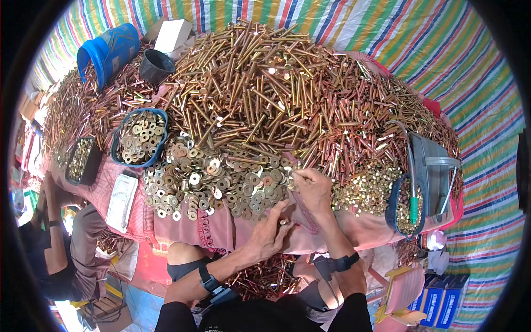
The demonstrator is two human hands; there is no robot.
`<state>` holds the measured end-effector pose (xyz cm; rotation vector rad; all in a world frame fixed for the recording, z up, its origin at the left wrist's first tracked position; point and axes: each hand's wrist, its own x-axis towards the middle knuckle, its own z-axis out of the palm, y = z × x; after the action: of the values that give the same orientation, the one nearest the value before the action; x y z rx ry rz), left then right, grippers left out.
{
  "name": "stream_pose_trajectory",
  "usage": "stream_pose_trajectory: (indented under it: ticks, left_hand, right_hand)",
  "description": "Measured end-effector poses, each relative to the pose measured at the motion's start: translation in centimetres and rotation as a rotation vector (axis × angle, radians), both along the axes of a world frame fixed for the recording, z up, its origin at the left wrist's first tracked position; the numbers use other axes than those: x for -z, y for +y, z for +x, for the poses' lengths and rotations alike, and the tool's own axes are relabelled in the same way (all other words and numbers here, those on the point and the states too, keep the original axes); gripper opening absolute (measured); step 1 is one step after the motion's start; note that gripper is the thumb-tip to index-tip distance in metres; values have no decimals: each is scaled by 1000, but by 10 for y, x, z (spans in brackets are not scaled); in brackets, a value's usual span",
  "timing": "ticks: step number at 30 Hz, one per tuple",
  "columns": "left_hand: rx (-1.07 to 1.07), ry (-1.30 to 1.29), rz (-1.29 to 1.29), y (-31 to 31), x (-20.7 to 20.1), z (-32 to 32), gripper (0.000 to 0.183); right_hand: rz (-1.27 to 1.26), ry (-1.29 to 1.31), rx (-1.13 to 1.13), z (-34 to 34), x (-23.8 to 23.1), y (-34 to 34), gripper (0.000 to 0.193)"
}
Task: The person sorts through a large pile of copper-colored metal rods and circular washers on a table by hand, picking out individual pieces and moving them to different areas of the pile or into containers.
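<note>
My left hand (268, 231) is closed just in front of the near edge of the washer pile (221, 180). Its fingers are curled, and a small pale piece shows at the fingertips, too small to name. Further right, my right hand (314, 189) reaches between the washers and a heap of small gold nuts (365, 191). Thumb and fingers there are pinched together, and what they hold is hidden. Behind both hands rises a large heap of long brass-coloured bolts (260, 83). Pink cloth (221, 224) covers the surface beneath.
A blue-rimmed basin of washers (138, 112) and a dark tray of nuts (82, 160) stand left. At right are a nut container (393, 207) and a grey scoop-like bin (431, 166). A blue bucket (108, 55) lies far left. Another person's arm (52, 221) is at the left edge.
</note>
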<state>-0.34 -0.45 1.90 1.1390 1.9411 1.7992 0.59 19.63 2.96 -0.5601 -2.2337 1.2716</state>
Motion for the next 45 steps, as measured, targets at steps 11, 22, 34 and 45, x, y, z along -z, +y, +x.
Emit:
stream_pose_trajectory:
  ticks: [11,22,34,45]
  left_hand:
    - [-25,23,47,5,1,-2,25]
    - [-38,45,111,7,5,0,20]
    - [-5,-35,28,-3,0,4,51]
    - [-49,43,113,1,9,6,43]
  right_hand:
    - [-917,-57,-313,47,-52,-4,18]
    - [-678,-275,-358,60,-67,-29,27]
    - [230,-371,265,0,-11,43,34]
    - [-416,-237,167,5,-24,53,28]
